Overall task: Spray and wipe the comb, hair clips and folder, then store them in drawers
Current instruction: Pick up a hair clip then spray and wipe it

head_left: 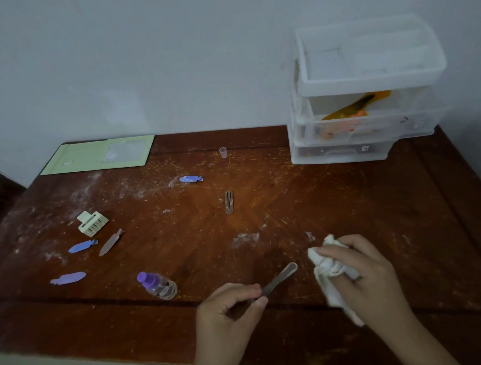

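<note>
At a scuffed wooden table, my left hand pinches a brown hair clip while my right hand grips a bunched white cloth just beside it. A purple-capped spray bottle lies on its side near my left hand; clear plastic drawers stand at the far right against the wall.

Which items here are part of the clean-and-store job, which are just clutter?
Job:
left hand pinching a brown clip
right hand gripping the cloth
spray bottle
purple clips
cream claw clip
green folder
drawer unit

Lying about:
small clear cap
white dust on the table
</note>
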`<state>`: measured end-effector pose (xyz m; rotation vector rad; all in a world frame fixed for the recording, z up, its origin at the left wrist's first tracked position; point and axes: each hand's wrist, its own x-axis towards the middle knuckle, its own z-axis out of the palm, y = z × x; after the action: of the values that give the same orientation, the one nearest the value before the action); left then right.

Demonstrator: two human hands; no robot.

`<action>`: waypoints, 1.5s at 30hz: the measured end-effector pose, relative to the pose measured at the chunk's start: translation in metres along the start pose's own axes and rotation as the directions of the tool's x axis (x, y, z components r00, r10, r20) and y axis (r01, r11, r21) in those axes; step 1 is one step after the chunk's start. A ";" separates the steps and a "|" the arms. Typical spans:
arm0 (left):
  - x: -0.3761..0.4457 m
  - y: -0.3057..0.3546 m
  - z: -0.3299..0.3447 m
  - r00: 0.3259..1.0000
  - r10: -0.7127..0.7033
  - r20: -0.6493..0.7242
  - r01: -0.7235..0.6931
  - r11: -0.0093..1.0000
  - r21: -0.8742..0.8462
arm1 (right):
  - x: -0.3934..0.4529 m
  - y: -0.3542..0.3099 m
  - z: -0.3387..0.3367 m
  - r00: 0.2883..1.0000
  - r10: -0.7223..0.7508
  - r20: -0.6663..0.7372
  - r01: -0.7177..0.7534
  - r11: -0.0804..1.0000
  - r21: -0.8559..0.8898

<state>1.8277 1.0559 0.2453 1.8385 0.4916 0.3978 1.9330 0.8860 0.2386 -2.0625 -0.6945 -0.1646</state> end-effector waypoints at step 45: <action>0.002 0.009 0.031 0.880 -0.475 0.023 0.400 0.714 -0.575 | -0.020 -0.023 0.041 0.993 0.118 -0.005 -0.106 0.911 0.397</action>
<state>1.8463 1.0292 0.2445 1.0704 0.7862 0.2891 1.8982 0.9210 0.2248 -1.6988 -0.5374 0.0136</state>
